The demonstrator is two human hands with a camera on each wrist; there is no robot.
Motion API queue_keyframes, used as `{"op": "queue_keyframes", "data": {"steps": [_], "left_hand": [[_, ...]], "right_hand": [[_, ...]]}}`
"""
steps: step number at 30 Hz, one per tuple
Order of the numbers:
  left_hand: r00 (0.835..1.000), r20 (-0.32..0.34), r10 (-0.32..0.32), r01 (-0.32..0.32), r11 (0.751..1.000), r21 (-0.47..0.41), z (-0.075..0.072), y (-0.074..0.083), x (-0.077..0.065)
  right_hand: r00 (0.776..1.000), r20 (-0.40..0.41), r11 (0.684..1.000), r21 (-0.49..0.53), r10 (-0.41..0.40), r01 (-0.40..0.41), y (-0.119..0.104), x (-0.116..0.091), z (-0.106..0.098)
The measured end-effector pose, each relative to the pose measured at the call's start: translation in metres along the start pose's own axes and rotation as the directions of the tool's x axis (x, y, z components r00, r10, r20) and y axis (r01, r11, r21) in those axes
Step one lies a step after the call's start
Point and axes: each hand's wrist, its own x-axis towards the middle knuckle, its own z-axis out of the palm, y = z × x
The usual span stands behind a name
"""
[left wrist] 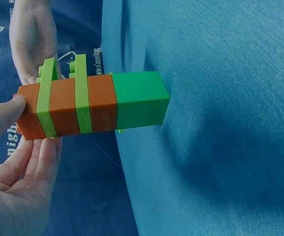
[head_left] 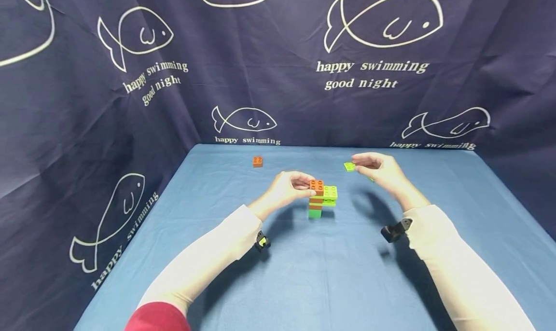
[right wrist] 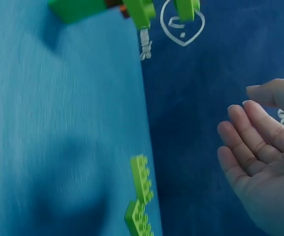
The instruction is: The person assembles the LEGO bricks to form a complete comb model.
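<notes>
My left hand [head_left: 284,188] pinches the top orange brick [head_left: 316,187] of an upright stack of toy building bricks, thumb on the near side. Below that brick come lime plates [left wrist: 83,93] between more orange bricks [left wrist: 63,101], with a green brick [left wrist: 141,101] at the bottom. The lime plates jut out to the right of the stack. Whether its base touches the cloth, I cannot tell. My right hand [head_left: 382,172] hovers to the right, fingers loosely bent and thumb apart, holding nothing. Loose lime plates [right wrist: 142,179] lie on the cloth near it, partly hidden by it in the head view.
A single orange brick [head_left: 258,161] lies toward the back left of the blue cloth-covered table [head_left: 278,282]. Dark blue curtains [head_left: 278,80] with white fish drawings hang behind and on both sides. A black wrist camera [head_left: 395,231] hangs beneath the right wrist.
</notes>
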Motion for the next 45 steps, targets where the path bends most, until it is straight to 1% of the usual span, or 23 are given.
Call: {"op": "queue_keyframes", "data": {"steps": [3, 7, 9, 12, 16, 22, 25, 29, 32, 38, 42, 45], "left_hand": [[1.0, -0.006, -0.003, 0.003, 1.0, -0.013, 0.002, 0.001, 0.001], [1.0, 0.002, 0.001, 0.0, 0.999, -0.039, 0.004, 0.0, 0.002], [1.0, 0.007, 0.001, 0.0, 0.999, -0.044, 0.005, 0.0, 0.001], [1.0, 0.005, -0.002, 0.002, 0.999, -0.04, 0.004, -0.001, 0.001], [1.0, 0.0, 0.001, -0.001, 1.0, -0.026, 0.002, -0.001, 0.0], [1.0, -0.004, 0.004, -0.004, 1.0, -0.019, 0.001, 0.0, -0.001], [1.0, -0.005, 0.007, -0.007, 1.0, -0.012, 0.001, 0.001, -0.002], [1.0, -0.006, 0.009, -0.009, 1.0, 0.002, 0.002, 0.001, -0.003], [1.0, -0.005, 0.004, -0.004, 1.0, 0.018, 0.003, 0.001, -0.004], [1.0, -0.001, 0.022, -0.022, 0.999, 0.037, 0.002, 0.0, -0.003], [1.0, -0.002, 0.026, -0.026, 0.999, 0.039, 0.002, 0.0, -0.003], [1.0, -0.003, 0.022, -0.022, 0.999, 0.05, 0.001, 0.001, -0.004]], "right_hand": [[0.999, -0.034, 1.0, -0.01, -0.011, 0.011, 0.008, 0.004, -0.01], [0.997, -0.072, 1.0, -0.01, -0.018, 0.017, 0.022, 0.01, -0.021], [0.997, -0.073, 1.0, -0.008, -0.004, 0.004, 0.03, 0.013, -0.025], [0.997, -0.064, 0.999, -0.003, 0.038, -0.038, 0.04, 0.016, -0.03], [0.996, -0.039, 0.996, -0.007, 0.085, -0.085, 0.048, 0.022, -0.035], [0.989, -0.006, 0.988, -0.057, 0.146, -0.146, 0.055, 0.028, -0.042], [0.985, 0.003, 0.982, -0.072, 0.173, -0.172, 0.063, 0.03, -0.044], [0.979, 0.03, 0.979, -0.045, 0.2, -0.199, 0.075, 0.03, -0.046], [0.97, 0.071, 0.972, -0.041, 0.232, -0.229, 0.083, 0.031, -0.048], [0.952, 0.139, 0.96, -0.111, 0.271, -0.257, 0.092, 0.034, -0.055], [0.935, 0.206, 0.957, -0.111, 0.288, -0.27, 0.095, 0.037, -0.054], [0.927, 0.221, 0.952, -0.113, 0.303, -0.284, 0.098, 0.038, -0.053]]}}
